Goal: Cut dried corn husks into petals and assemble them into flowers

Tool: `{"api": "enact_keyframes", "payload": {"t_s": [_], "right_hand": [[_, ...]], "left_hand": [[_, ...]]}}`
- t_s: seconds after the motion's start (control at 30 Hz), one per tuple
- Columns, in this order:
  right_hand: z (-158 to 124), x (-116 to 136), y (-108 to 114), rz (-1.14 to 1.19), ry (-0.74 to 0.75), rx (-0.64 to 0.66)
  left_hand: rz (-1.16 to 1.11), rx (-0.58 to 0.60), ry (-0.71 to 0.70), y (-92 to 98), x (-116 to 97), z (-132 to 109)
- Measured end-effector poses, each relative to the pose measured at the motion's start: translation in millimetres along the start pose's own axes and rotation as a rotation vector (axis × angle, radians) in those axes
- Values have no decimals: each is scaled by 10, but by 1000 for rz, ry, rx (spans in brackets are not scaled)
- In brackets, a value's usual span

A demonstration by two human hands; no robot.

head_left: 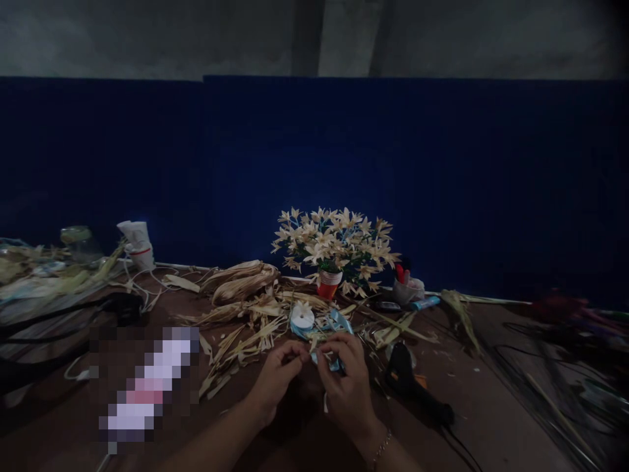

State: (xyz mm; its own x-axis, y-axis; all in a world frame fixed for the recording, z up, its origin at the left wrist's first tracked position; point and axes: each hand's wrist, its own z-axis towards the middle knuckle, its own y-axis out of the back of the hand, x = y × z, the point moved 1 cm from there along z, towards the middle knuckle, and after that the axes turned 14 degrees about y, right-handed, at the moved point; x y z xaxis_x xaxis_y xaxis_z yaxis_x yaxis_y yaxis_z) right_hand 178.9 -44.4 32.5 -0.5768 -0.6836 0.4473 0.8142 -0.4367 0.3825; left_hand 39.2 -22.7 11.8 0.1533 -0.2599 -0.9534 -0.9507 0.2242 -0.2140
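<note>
My left hand (280,379) and my right hand (346,377) meet low over the table, fingertips almost together. Both are closed in a pinch. Something small and pale shows between them, too dim and small to name. Just beyond the fingers lies a white ribbon spool (303,316) with a pale husk flower on top. Blue ribbon (339,321) trails beside it and under my right hand. Behind stands a red and white cup (328,284) bearing a bouquet of pale husk flowers (337,242).
Dried corn husks (246,285) lie in a heap left of the cup. A black glue gun (401,370) with a cable rests at the right. Bundled thin wires (535,400) spread farther right. A pixelated object (152,387) lies left. A blue partition (314,144) rises behind the table.
</note>
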Motion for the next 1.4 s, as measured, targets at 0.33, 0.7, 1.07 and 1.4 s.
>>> {"api": "enact_keyframes", "payload": {"t_s": [0.33,0.7,1.07,1.4], "right_hand": [[6,11,21,10,8,18],[-2,-15,94,72,19,18],[-8,-67,80,27,86,78],[-19,-95,75,135,111,223]], "left_hand": [[7,0,-40,11,1,27],[79,-16,-157,55,46,95],[287,-112,-157,87,5,85],[172,92,-29,91,-3,55]]}}
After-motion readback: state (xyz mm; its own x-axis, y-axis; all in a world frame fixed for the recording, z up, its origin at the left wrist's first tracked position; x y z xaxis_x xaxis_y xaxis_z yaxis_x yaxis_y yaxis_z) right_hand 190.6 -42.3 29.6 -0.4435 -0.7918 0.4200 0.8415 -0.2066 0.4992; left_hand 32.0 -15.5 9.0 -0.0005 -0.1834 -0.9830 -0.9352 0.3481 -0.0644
